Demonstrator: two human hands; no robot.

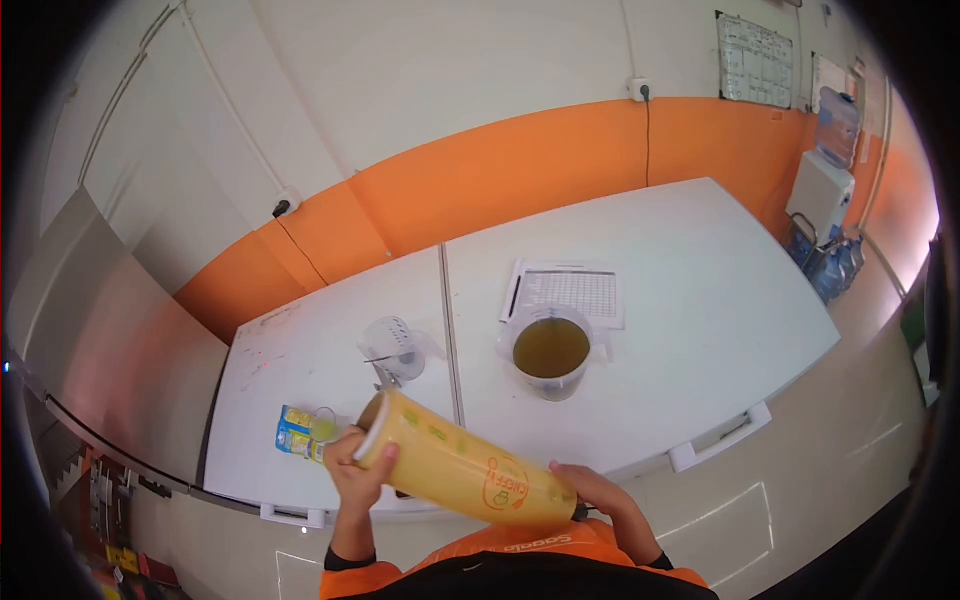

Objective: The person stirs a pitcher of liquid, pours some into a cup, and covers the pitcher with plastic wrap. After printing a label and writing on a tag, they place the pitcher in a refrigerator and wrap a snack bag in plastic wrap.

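I hold a large yellow drink cylinder (470, 465) with a printed orange logo in both hands, tilted over the table's front edge. Its white-rimmed end points up and to the left; what is inside cannot be made out. My left hand (352, 472) grips that rim, thumb on the outer side. Around the lower end, my right hand (597, 488) is closed, near a small dark part that may be a tap. Beyond the cylinder stands a clear plastic jug (545, 388) of brownish liquid. A second clear jug (392, 340) stands to its left, with a metal utensil beside it.
Blue and yellow packets (296, 432) lie near my left hand, by a small round clear item (324, 427). A printed form (575, 290) lies behind the filled jug. The white table (700, 300) meets an orange wall band. A water dispenser (822, 190) stands far right.
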